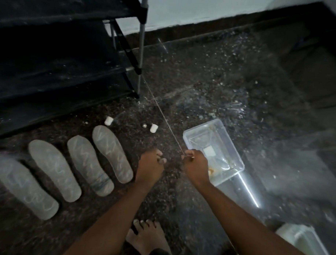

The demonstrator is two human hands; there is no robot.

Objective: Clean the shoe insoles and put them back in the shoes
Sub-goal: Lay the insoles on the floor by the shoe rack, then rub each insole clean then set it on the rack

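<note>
Four grey insoles (89, 165) lie side by side on the speckled floor (193, 86), in front of a black rack (57, 56). To their right a clear plastic tub (203, 136) holds a white square piece (209, 151) and a brownish smear (211, 171). The left hand (151, 163) and right hand (195, 164) hover with fingers curled in; I cannot tell whether they pinch anything.

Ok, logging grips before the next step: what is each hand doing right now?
Left hand: fingers curled; whether it holds anything cannot be told.
Right hand: pinches the end of a thin string.
</note>
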